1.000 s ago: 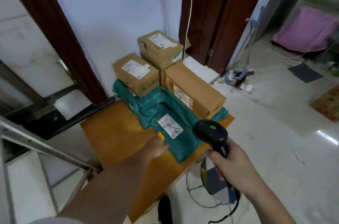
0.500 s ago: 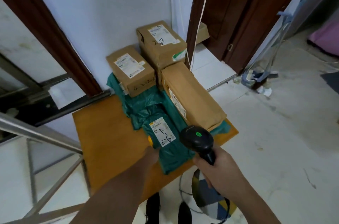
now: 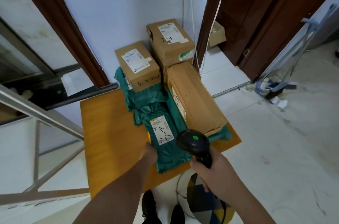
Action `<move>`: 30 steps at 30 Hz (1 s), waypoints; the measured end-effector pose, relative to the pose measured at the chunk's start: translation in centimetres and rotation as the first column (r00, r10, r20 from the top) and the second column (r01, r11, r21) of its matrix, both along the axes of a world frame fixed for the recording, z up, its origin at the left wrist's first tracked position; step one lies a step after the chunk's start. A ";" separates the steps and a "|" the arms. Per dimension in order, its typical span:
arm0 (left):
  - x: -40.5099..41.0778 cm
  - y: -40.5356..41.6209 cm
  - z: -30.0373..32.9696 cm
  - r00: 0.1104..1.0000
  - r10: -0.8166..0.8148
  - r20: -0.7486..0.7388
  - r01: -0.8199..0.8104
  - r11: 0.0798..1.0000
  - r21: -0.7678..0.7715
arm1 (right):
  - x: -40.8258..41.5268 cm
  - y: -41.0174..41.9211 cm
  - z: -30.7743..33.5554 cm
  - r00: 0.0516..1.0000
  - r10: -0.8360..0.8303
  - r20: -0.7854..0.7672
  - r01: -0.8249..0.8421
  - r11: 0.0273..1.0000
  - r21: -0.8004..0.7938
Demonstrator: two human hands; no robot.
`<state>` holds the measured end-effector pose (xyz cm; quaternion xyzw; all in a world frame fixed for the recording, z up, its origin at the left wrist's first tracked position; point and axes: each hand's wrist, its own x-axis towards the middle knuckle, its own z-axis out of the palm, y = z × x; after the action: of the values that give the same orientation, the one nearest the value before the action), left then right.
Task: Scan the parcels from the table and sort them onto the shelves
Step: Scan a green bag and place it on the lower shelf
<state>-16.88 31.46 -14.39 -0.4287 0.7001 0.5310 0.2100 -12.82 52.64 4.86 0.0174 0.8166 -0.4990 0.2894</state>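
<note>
On the orange table [image 3: 110, 132] lies a green bag parcel [image 3: 170, 152] with a white label [image 3: 161, 130] facing up. My left hand [image 3: 149, 152] grips the parcel's left edge. My right hand [image 3: 211, 170] holds a black barcode scanner [image 3: 192, 143] with a green light, its head over the parcel's right side. Behind lie more green bags [image 3: 145, 98] and three cardboard boxes: a small one [image 3: 137, 65], a taller one [image 3: 170, 42] marked 2-4, and a long one [image 3: 196, 98].
A metal shelf frame [image 3: 36, 119] stands at the left. Brown door frames [image 3: 55, 21] flank the white wall. A cable [image 3: 211, 30] hangs by the boxes. A mop [image 3: 275, 87] lies on the floor at the right. A patterned stool [image 3: 207, 203] sits below my right hand.
The view has moved closer over the table. My left hand has slid to the green parcel's left edge and taken hold of it. The scanner stays over the parcel.
</note>
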 end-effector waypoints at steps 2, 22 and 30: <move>0.2 -0.9 -1.8 0.998 0.064 -0.024 -0.065 0.997 -0.039 | 0.1 -0.1 0.1 1.000 0.012 0.006 -0.012 1.000 -0.002; 4.9 -3.9 6.7 0.878 0.407 -0.253 -0.252 0.842 0.477 | 0.2 -4.4 2.8 0.951 0.086 -0.297 -0.119 0.989 -0.094; 5.8 -6.3 11.5 0.807 0.374 -0.458 -0.134 0.870 0.475 | 0.8 -7.6 4.4 0.918 0.090 -0.387 -0.156 0.977 -0.144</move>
<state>-11.04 25.11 -2.86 -0.2995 0.5336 0.7907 0.0185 -12.02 45.02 9.26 -0.1556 0.8105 -0.5422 0.1576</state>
